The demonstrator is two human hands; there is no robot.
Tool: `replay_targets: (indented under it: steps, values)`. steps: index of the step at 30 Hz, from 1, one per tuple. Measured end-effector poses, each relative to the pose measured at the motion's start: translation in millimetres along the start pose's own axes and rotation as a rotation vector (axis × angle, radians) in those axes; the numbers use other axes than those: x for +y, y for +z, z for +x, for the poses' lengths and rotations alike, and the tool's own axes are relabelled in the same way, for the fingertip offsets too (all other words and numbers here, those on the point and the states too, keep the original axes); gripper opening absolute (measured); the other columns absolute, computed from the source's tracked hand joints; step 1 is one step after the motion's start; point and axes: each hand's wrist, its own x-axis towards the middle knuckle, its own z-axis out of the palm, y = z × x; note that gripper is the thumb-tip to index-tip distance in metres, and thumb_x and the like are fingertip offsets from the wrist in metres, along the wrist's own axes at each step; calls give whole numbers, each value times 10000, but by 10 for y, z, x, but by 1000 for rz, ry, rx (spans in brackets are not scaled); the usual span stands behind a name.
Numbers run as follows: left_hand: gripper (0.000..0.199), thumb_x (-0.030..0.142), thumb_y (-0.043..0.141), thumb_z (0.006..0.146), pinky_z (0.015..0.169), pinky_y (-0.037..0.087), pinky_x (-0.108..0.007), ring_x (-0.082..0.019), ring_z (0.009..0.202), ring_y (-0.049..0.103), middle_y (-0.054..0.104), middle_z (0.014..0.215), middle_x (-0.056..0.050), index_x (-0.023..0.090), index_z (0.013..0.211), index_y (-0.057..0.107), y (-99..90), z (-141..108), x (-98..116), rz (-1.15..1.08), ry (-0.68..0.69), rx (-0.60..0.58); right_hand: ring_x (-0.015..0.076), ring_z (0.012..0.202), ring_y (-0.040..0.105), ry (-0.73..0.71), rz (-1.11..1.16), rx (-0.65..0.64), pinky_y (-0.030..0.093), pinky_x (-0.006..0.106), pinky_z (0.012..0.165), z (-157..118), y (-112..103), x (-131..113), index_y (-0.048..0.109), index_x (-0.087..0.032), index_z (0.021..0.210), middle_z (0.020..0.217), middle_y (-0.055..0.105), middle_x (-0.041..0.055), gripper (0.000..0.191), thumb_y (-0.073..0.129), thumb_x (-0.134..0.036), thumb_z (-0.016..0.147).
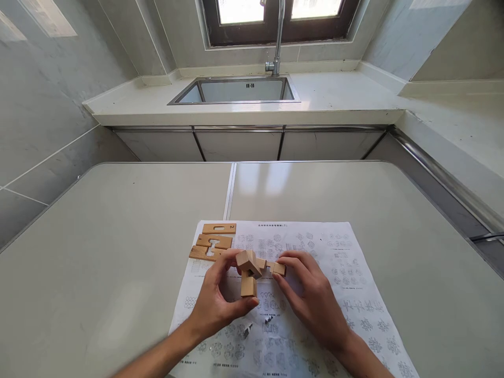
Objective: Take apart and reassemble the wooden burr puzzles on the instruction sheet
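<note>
My left hand (pixel 212 299) is closed around a small cluster of interlocked wooden puzzle blocks (pixel 248 286), thumb below and fingers above. The blocks are pale, square-ended bars set at angles to each other. My right hand (pixel 315 294) pinches the end of a notched wooden puzzle bar (pixel 279 269) between thumb and fingers. This bar reaches left to the cluster; whether it is locked into it I cannot tell. Both hands are above a printed sheet (pixel 354 325) covered with small line drawings of puzzle shapes.
Flat wooden pieces with cut-outs (pixel 219 228) lie at the sheet's upper left, beside my left hand. The sheet has small torn spots (pixel 248 331). Beneath it is a pale table (pixel 98 273) with a seam. Beyond stand a counter with a sink (pixel 236 102) and a faucet (pixel 276 58).
</note>
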Motion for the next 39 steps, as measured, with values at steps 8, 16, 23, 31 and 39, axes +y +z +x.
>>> replay_targets:
  steps: [8, 16, 23, 31, 39]
  values:
    - [701, 632, 873, 732, 879, 531, -391, -275, 1010, 631, 670, 1102, -82, 257, 1252, 588, 2, 1, 28, 35, -7, -11, 338, 1226, 560, -51, -139, -7, 526, 566, 1023, -18, 47, 59, 616, -238, 1168, 1280, 597, 138, 133, 589, -247, 1039]
    - [717, 614, 883, 726, 871, 544, -398, -276, 999, 651, 685, 1117, -91, 251, 1273, 593, 16, 14, 73, 49, 11, -39, 341, 1233, 573, -140, -60, 29, 540, 531, 1006, -16, 12, -29, 617, -270, 1264, 1281, 609, 131, 263, 634, -249, 1002]
    - [677, 544, 924, 716, 1006, 525, -436, -316, 1159, 659, 693, 1237, -89, 294, 1270, 626, 65, 61, 202, 105, 221, -122, 323, 1238, 565, -192, 51, -46, 541, 466, 971, -1, -11, -110, 696, -288, 1230, 1296, 607, 120, 253, 660, -228, 987]
    - [686, 506, 950, 673, 936, 551, -422, -306, 1070, 681, 695, 1173, -79, 282, 1233, 624, 74, 42, 211, 142, 255, -101, 321, 1191, 589, -175, 152, -131, 564, 461, 942, 2, -55, -142, 714, -295, 1157, 1272, 623, 117, 199, 650, -225, 982]
    - [639, 569, 903, 711, 929, 532, -412, -296, 1052, 667, 680, 1157, -82, 263, 1200, 628, 39, 34, 176, 38, 145, -105, 282, 1116, 636, -131, 318, -215, 566, 434, 976, 6, -106, -154, 713, -288, 1151, 1274, 606, 107, 183, 628, -224, 1001]
